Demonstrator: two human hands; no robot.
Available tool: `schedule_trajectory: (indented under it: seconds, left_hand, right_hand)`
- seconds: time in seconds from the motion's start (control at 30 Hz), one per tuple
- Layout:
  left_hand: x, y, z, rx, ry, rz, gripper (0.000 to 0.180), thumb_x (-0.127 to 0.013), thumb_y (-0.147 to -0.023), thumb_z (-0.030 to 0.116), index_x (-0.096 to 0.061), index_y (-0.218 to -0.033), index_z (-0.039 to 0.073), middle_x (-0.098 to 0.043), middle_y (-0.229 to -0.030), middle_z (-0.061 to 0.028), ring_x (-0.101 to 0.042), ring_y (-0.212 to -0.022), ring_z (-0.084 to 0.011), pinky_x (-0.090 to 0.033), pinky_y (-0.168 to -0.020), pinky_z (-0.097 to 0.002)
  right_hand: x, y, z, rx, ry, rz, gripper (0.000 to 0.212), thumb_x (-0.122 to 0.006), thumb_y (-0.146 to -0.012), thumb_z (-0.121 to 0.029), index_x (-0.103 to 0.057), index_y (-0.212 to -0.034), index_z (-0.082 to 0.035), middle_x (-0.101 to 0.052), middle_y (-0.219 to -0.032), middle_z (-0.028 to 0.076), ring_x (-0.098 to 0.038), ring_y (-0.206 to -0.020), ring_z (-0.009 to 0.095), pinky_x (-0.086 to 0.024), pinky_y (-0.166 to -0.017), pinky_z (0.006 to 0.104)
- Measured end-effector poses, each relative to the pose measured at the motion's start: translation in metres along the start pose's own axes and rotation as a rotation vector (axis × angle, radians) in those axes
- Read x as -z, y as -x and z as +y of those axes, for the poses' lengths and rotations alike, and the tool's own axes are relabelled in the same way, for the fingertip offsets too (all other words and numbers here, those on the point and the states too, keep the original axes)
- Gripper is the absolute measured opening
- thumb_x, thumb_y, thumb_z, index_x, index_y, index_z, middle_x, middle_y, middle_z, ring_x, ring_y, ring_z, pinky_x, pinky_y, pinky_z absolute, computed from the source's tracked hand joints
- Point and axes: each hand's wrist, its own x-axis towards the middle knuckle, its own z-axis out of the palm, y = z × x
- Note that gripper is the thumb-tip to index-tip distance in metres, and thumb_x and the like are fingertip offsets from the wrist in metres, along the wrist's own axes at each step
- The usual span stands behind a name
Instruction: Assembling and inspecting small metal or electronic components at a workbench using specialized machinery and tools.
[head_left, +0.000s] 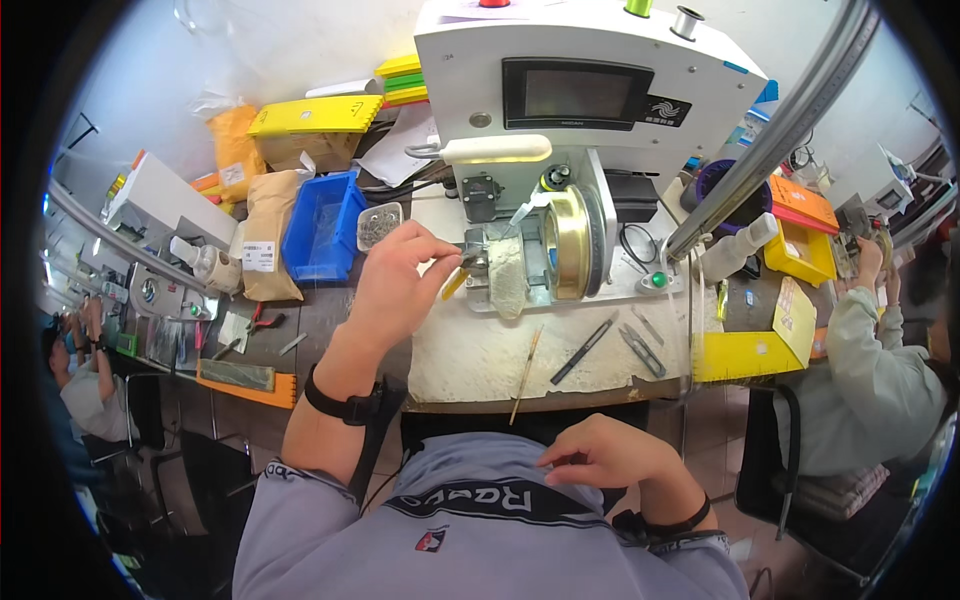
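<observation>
My left hand (400,280) is raised to the left side of a white bench machine (470,70). Its thumb and forefinger are pinched beside a small grey metal fixture (474,262); what lies between them is too small to make out. A short yellow piece (455,284) sticks out just below the fingertips. To the right of the fixture are a whitish, cloth-like wrapped part (508,280) and a brass-coloured wheel (567,245). My right hand (612,452) hovers in front of my body, fingers loosely bent and the thumb apart, with nothing visible in it.
A thin brush-like stick (526,375), a dark pen-like tool (585,348) and tweezers (642,350) lie on the pale mat (460,370). Left stand a blue bin (325,228) and a clear box of small metal pieces (379,226). A co-worker's sleeve (850,370) is at right.
</observation>
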Motion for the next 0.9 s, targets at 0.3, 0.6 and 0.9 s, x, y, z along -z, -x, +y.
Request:
schedule_trajectory:
  seconds: [0.3,0.6,0.9]
  left_hand:
    - [0.000,-0.008,-0.003,-0.031,0.284,-0.148,0.001,-0.063,-0.092,0.005,-0.062,-0.092,0.004,-0.058,-0.093,-0.0095,-0.057,-0.094,-0.0297,-0.044,-0.085,-0.0374]
    - [-0.016,-0.004,0.019,-0.435,-0.034,-0.003,0.010,-0.070,-0.081,0.005,-0.063,-0.086,0.010,-0.067,-0.100,-0.0007,-0.056,-0.095,-0.0236,-0.036,-0.089,-0.0370]
    - [-0.026,0.026,0.018,-0.138,0.097,0.038,0.005,-0.064,-0.088,0.004,-0.061,-0.088,0.009,-0.066,-0.086,-0.0052,-0.058,-0.080,-0.0281,-0.038,-0.079,-0.0391]
  right_hand:
    - [-0.002,-0.052,-0.005,-0.124,-0.245,0.339,0.022,-0.071,-0.095,-0.016,-0.072,-0.108,0.002,-0.072,-0.084,0.006,-0.063,-0.072,0.007,-0.051,-0.066,0.0239]
    - [0.001,-0.105,-0.004,-0.099,-0.829,0.577,0.025,-0.067,-0.098,-0.017,-0.068,-0.114,0.001,-0.065,-0.089,0.001,-0.061,-0.072,0.008,-0.049,-0.064,0.0218]
    - [-0.009,-0.109,0.006,-0.129,-0.700,0.593,0.025,-0.068,-0.098,-0.018,-0.068,-0.113,0.002,-0.066,-0.090,0.002,-0.061,-0.074,0.007,-0.051,-0.068,0.0228]
